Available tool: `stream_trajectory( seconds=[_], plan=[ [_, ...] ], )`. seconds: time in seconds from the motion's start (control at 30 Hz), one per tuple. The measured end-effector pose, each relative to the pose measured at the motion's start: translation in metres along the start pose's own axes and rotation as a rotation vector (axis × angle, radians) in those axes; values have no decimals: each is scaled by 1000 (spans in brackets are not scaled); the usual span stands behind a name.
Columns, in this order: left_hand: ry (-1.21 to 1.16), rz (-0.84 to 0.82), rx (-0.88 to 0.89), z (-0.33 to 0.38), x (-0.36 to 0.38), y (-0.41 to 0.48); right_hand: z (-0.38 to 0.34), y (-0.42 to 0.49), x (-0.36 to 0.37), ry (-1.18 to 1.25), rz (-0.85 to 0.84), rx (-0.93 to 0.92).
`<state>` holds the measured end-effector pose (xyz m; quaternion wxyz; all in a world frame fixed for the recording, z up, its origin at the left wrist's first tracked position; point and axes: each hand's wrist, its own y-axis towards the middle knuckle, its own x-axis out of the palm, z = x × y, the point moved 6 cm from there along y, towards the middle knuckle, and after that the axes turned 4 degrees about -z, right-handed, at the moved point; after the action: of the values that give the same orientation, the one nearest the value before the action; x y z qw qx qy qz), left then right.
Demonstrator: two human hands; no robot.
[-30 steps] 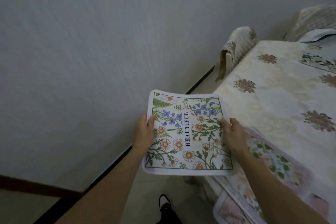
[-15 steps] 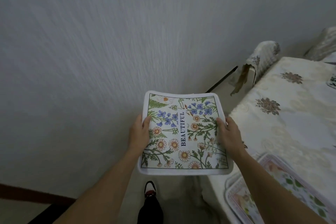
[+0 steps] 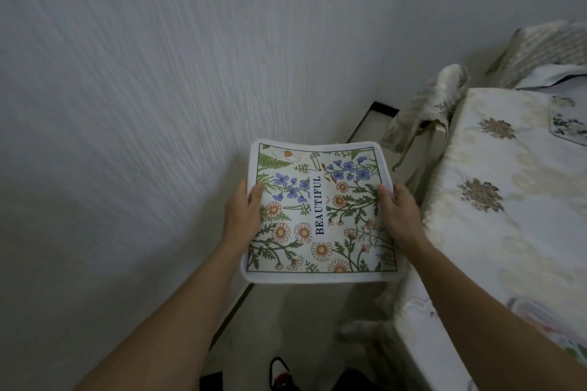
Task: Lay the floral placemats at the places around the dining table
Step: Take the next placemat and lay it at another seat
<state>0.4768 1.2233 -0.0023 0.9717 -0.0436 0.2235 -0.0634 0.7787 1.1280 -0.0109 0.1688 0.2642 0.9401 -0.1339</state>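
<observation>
White-bordered cloth printed with daisies and blue flowers, the floral placemat (image 3: 317, 213) hangs flat over the floor in the head view, just left of the cloth-covered tabletop (image 3: 524, 232). The left hand (image 3: 243, 219) pinches its left edge and the right hand (image 3: 398, 216) its right edge, thumbs on top, fingers clamped underneath. Another placemat (image 3: 568, 124) lies on the tabletop's far side.

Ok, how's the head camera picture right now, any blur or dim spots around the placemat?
Head view: dim, flat light, no glare; the placemat, gripped by the left hand and right hand, is sharp enough to read its print; the wall looks streaky, perhaps motion smear; wide-angle bend tilts the table.
</observation>
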Motion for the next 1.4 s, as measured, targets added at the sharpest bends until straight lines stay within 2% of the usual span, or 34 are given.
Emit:
stream_trajectory(
  seconds=[0.43, 0.67, 0.93, 1.4],
  plan=[
    [48, -156, 104, 50, 69, 151, -8, 113, -23, 23, 191, 43],
    [80, -247, 139, 95, 151, 260, 5, 222, -55, 106, 248, 85],
    [113, -307, 183, 169, 253, 371, -11, 344, -117, 151, 340, 90],
    [158, -398, 263, 244, 380, 508, -7, 496, -183, 45, 464, 155]
  ],
)
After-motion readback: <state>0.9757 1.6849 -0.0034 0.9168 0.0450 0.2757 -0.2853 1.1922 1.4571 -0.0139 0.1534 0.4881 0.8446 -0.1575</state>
